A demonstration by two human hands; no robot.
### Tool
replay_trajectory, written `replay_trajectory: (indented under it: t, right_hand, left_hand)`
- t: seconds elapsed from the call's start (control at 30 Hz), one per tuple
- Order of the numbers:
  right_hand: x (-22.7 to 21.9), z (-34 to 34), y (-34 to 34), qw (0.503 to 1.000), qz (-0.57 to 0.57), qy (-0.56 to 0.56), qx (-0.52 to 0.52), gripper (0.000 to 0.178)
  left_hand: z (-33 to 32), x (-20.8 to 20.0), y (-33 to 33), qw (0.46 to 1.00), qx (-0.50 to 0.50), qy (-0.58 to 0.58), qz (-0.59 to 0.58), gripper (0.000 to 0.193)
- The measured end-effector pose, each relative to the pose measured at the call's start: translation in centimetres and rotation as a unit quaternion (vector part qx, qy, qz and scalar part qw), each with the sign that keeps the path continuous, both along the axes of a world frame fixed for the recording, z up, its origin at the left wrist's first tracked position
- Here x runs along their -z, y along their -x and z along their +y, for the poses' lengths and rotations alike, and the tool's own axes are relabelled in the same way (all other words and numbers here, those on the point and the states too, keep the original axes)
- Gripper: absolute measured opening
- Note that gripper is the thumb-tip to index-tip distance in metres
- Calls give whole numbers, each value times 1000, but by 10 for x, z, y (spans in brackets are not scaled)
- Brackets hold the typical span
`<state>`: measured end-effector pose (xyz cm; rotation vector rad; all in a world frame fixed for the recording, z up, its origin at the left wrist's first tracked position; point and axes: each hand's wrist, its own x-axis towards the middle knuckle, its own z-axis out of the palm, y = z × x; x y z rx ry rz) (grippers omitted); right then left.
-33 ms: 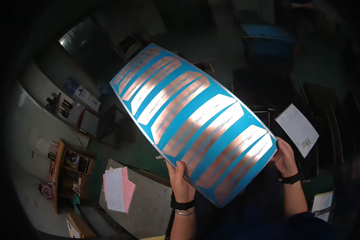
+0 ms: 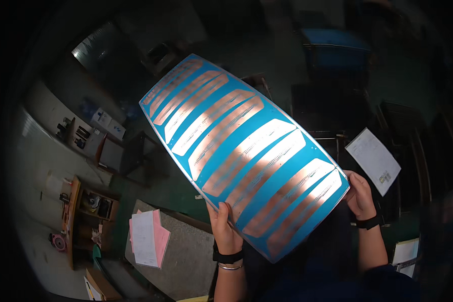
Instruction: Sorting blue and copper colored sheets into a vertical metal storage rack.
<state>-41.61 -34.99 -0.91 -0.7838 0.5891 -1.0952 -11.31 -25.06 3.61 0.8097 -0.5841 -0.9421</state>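
A large, thin circuit board panel slants across the middle of the head view. Its face is blue with rows of long copper-coloured shapes, some of them shining white where light strikes. My left hand grips the panel's left edge near its lower end, thumb on the upper face and fingers underneath, mostly hidden. At the lower right corner my right hand is closed on the edge, its fingers partly behind the board. Both wrists wear black bands. The panel is held up off any surface, its far end pointing to the upper left.
White and pink papers lie on a grey table at lower left. A wooden shelf with small items stands beyond. On the right, a white sheet rests near dark racks. A blue-topped object is farther back.
The panel's lower end and my left hand have shifted very slightly left. Both hands keep their hold on the panel.
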Motion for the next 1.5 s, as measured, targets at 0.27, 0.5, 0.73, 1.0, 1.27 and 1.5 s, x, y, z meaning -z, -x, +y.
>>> replay_trajectory:
  t: [0.27,0.5,0.73,1.0,1.27,1.5]
  right_hand:
    - [11,7,4,995,86,41,-9,32]
    - [24,11,7,995,92,28,-25,35]
    - [-5,-15,-26,998,2,-22,-56,45]
    - [-10,-35,-29,991,-134,-21,7,50]
    - [3,-3,-45,987,-135,-41,77,49]
    - [14,-34,67,961,-138,10,238,34]
  left_hand:
    - [-2,2,-9,1000,11,-13,-4,47]
    - [0,8,-15,999,31,-31,7,52]
    - [1,8,-29,991,124,-44,-12,52]
    - [6,14,-22,984,178,-12,-4,67]
    - [28,41,25,984,62,-108,124,50]
    - [29,50,-25,990,56,-85,92,32]
